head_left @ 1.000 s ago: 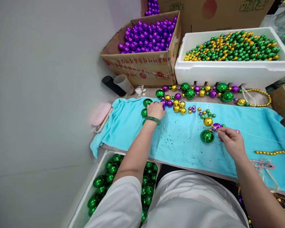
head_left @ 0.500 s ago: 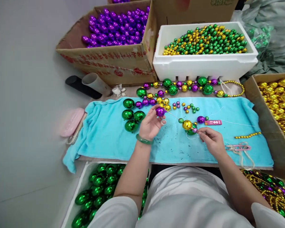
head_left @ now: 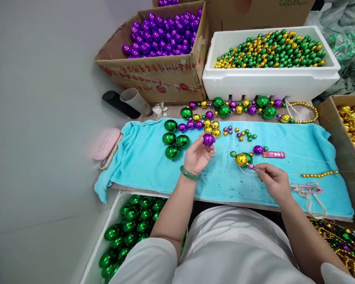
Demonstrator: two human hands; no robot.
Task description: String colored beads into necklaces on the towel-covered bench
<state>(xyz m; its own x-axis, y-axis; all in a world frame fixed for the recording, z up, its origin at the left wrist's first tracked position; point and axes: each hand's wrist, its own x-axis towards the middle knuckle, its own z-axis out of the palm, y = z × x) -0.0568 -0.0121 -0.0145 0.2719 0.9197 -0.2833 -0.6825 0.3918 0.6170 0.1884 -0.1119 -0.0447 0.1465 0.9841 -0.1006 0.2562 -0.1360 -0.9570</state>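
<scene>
My left hand [head_left: 198,156] pinches a purple ball [head_left: 208,139] above the turquoise towel [head_left: 142,157]. A thin needle or thread runs from that ball toward my right hand [head_left: 271,180], whose fingers pinch the string by a small purple bead [head_left: 251,166]. On that string sit a gold ball [head_left: 241,159], a green ball behind it and another purple ball [head_left: 257,149]. Three loose green balls [head_left: 173,140] lie on the towel just left of my left hand. A red tag [head_left: 273,154] lies on the string farther right.
A cardboard box of purple balls [head_left: 162,33] and a white foam box of green and gold beads [head_left: 269,49] stand at the back. A finished bead strand [head_left: 242,109] lies before them. Pink scissors [head_left: 307,188] rest at right. A bin of green balls [head_left: 130,228] sits below.
My left hand left the loose balls on the towel, picked up a purple ball and lifted it toward the string. My right hand kept its hold on the string.
</scene>
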